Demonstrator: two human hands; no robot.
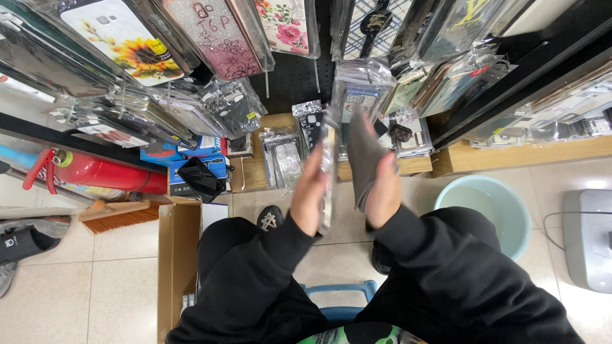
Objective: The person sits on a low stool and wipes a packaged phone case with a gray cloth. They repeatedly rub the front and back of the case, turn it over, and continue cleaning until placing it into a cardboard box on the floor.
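My left hand [310, 194] holds a clear plastic-wrapped phone case [329, 169] edge-on, upright in front of me. A grey cloth [363, 156] is gripped in my right hand [384, 191] and pressed close to the right face of the packaged case. Both arms are in black sleeves. I am seated, with my knees apart above the tiled floor [121, 293]. Just beyond my hands, a low wooden shelf [255, 172] carries more packaged phone cases [285, 159].
Racks of bagged phone cases [217, 35] hang overhead and to both sides. A red fire extinguisher [105, 172] lies at left beside a cardboard box [175, 255]. A pale green basin [494, 207] sits at right, a grey device [590, 239] beyond it. A blue stool [338, 296] is under me.
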